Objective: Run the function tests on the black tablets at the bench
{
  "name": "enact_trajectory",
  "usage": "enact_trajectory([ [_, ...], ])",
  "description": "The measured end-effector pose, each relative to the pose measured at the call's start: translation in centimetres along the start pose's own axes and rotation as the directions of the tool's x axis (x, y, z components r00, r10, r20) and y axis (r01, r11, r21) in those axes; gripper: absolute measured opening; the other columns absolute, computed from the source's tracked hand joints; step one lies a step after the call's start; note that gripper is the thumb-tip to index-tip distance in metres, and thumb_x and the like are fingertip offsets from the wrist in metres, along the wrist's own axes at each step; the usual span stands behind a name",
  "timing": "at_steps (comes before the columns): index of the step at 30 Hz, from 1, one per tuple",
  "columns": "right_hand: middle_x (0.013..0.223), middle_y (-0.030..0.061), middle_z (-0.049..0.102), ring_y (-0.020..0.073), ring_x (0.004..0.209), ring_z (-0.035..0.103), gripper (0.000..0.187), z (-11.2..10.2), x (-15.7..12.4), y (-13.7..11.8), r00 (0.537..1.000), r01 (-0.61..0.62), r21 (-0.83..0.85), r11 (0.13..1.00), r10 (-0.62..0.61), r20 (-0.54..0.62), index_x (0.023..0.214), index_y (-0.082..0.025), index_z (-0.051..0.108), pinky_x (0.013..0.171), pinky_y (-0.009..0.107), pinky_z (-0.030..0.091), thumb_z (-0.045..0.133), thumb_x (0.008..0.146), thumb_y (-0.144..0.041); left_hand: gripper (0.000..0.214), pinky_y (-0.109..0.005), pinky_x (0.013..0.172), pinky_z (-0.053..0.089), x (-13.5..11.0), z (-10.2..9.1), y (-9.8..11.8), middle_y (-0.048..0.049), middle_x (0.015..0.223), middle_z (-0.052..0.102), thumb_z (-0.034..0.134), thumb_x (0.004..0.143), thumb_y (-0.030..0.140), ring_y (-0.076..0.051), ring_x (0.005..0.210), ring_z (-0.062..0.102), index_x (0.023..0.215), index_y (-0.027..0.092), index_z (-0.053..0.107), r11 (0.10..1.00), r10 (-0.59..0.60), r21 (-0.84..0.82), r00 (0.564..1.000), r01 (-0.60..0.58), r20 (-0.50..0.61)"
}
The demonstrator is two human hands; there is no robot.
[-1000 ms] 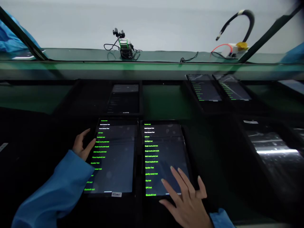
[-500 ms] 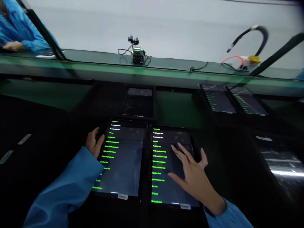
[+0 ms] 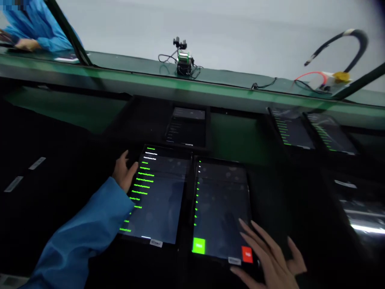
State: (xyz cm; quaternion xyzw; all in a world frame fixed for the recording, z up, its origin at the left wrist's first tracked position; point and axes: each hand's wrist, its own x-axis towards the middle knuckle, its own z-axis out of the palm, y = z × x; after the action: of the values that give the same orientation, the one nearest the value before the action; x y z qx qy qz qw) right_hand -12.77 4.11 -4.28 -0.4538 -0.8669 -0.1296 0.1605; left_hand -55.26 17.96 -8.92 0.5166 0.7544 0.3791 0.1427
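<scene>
Since half a second ago my right hand (image 3: 270,261) is sliding back from the upper middle of the right tablet (image 3: 222,208) down to its near right corner, and that screen is now showing a green button (image 3: 199,245) and a red button (image 3: 247,254) at the bottom, with only stubs of the green menu along its left edge. My left hand (image 3: 124,175) is staying parked on the left tablet (image 3: 158,194), thumb resting against its left edge near the green menu list, fingers loosely curled, not gripping anything. Right hand's fingers are spread flat, fingertips (image 3: 242,222) hovering or just touching the glass above the red button; can't really tell if they're making contact. Both tablets are lying side by side in dark trays right in front of me, more tablets (image 3: 313,130) sitting further back under the green rail (image 3: 210,90). What's worrying me: with fingers fanned this wide so close to red, I'm probably risking a stray tap on the wrong button, or a multi-finger touch the screen misreads. Also my left thumb is sitting near those menu lines, so a small twitch could be launching something on the left tablet while I'm looking at the other one
</scene>
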Motion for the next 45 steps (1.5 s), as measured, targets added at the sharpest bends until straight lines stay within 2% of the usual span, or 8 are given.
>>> enact_trajectory([
  [6,0.127,0.0016,0.062,0.0141,0.128,0.043,0.036,0.7,-0.2,-3.1,1.000,-0.028,0.120,0.992,0.027,0.010,0.111,-0.028,0.060,0.116,0.043,0.000,0.050,0.091,-0.055,0.087,-0.051,0.110,0.034,-2.7,-3.1,0.3,-0.0113,0.134,0.041,0.060,0.071,0.066,-0.034,0.128,0.039,0.140,0.019,0.034,0.963,0.268,-0.039,0.963,-0.266,0.031],
  [12,0.124,0.0039,0.064,0.0105,0.138,0.028,0.029,1.6,-0.1,-3.5,0.999,-0.045,0.109,0.993,0.047,-0.018,0.104,-0.028,0.063,0.116,0.043,0.003,0.049,0.093,-0.050,0.091,-0.069,0.096,0.038,-9.6,-7.8,-0.7,-0.0180,0.147,0.027,0.043,0.076,0.078,-0.046,0.129,0.036,0.147,0.027,0.019,0.657,0.576,0.314,0.725,-0.685,0.377],
  [17,0.115,-0.0001,0.068,0.0062,0.135,0.033,0.018,2.4,-0.6,-3.4,0.992,-0.040,0.174,0.984,0.061,-0.115,0.086,-0.030,0.064,0.116,0.040,0.008,0.050,0.095,-0.036,0.087,-0.062,0.089,0.044,-13.0,-7.1,-0.5,-0.0223,0.137,0.036,0.049,0.079,0.071,-0.045,0.122,0.042,0.146,0.022,0.024,0.548,0.667,0.331,0.640,-0.769,0.382],
  [22,0.104,-0.0038,0.072,0.0017,0.133,0.035,0.029,2.9,-1.4,-3.9,0.970,-0.050,0.180,0.982,0.091,-0.227,0.073,-0.028,0.059,0.117,0.037,0.009,0.045,0.098,-0.031,0.050,-0.055,0.089,0.047,-13.3,-6.7,0.7,-0.0191,0.131,0.043,0.070,0.081,0.034,-0.039,0.119,0.046,0.124,0.017,0.051,0.500,0.733,0.323,0.591,-0.804,0.336],
  [33,0.110,-0.0119,0.069,0.0080,0.140,0.025,0.023,1.9,-1.4,-3.3,0.991,0.025,0.000,1.000,-0.025,-0.131,0.070,-0.030,0.059,0.120,0.039,0.003,0.058,0.091,-0.039,0.025,-0.037,0.084,0.050,-14.1,-5.4,0.9,-0.0087,0.118,0.058,0.076,0.073,0.011,-0.022,0.111,0.056,0.093,0.018,0.063,0.336,0.903,0.182,0.371,-0.924,0.216],
  [37,0.113,-0.0117,0.068,0.0074,0.139,0.025,0.021,1.6,-0.8,-3.5,0.993,0.019,-0.001,1.000,-0.019,-0.116,0.071,-0.029,0.058,0.121,0.036,0.002,0.057,0.091,-0.035,0.014,-0.035,0.084,0.046,-13.8,-5.2,-0.3,-0.0027,0.105,0.068,0.071,0.080,0.019,-0.017,0.102,0.059,0.092,0.023,0.065,0.275,0.927,0.170,0.308,-0.946,0.214],
  [42,0.111,-0.0092,0.069,0.0110,0.128,0.042,0.024,1.2,-0.2,-3.0,0.989,-0.039,-0.044,0.998,0.032,-0.143,0.071,-0.028,0.057,0.120,0.040,0.004,0.051,0.093,-0.025,0.012,-0.034,0.091,0.042,-14.2,-4.6,-0.6,0.0007,0.095,0.072,0.059,0.088,0.017,-0.016,0.097,0.062,0.092,0.027,0.064,0.294,0.904,0.172,0.332,-0.940,0.269],
  [45,0.109,-0.0020,0.068,0.0238,0.118,0.049,0.014,0.1,-1.4,-0.2,0.983,-0.130,-0.174,0.976,0.105,-0.149,0.076,-0.029,0.060,0.115,0.054,0.009,0.054,0.089,-0.026,0.031,-0.025,0.106,0.033,-15.4,-4.3,-1.1,0.0073,0.094,0.072,0.055,0.086,0.004,-0.008,0.096,0.063,0.100,0.031,0.063,0.472,0.834,0.113,0.485,-0.874,0.263],
])
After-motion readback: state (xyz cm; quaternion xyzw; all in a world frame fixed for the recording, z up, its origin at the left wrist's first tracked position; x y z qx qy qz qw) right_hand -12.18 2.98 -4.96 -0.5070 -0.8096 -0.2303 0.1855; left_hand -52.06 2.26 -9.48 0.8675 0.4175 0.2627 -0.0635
